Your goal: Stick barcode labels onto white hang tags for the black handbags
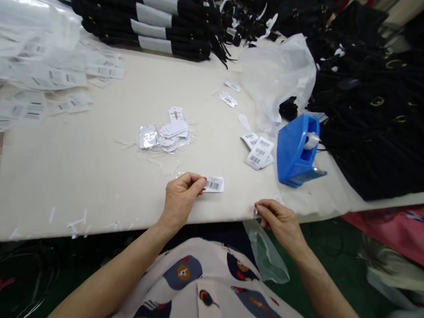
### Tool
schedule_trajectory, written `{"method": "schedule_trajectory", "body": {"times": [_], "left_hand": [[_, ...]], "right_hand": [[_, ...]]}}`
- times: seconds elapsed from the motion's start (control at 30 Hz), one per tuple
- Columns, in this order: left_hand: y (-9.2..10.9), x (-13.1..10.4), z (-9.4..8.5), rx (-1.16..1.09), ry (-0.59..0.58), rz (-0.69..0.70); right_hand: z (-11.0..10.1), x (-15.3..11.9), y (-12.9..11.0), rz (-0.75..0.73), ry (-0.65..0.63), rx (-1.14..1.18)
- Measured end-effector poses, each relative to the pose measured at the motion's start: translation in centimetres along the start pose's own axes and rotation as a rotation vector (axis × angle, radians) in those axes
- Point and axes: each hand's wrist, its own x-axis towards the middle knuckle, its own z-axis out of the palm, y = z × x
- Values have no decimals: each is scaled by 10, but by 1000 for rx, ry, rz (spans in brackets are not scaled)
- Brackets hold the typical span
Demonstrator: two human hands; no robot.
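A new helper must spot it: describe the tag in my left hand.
On the cream table, find the near edge. There, the left hand pinches a small white barcoded tag. Unlike the barcode labels lying beside the blue dispenser, it's held.

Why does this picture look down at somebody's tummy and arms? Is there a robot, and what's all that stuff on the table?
No robot here! A person wears a camera on their head, so this one picture looks forward and down, nearly as they see it.

The bare left hand holds a small white paper tag with a printed barcode. The bare right hand has its thumb and finger pinched together; anything between them is too small to make out.

On the long cream-coloured table, a blue plastic tape dispenser stands beyond the right hand. Beyond the left hand lies a little pile of white tags. Farther back are stacked black cloth bundles with pale bands, and a big heap of black fabric fills the right side.
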Motion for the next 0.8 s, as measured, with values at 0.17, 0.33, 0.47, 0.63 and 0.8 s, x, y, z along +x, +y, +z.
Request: {"method": "schedule_trajectory", "body": {"times": [0.17,0.33,0.47,0.63,0.8], "left_hand": [[2,-2,5,-18,-41,4],[2,-3,5,-19,-38,-16],[0,-4,7,-29,-42,-18],[4,-5,10,-27,-58,-3],[6,-7,8,-53,-55,-1]], "right_hand": [[2,-22,23,-27,90,-116],[4,-20,41,-30,225,-95],[6,-13,48,22,293,17],[9,-7,39,78,377,57],[8,-10,32,94,409,63]]}}
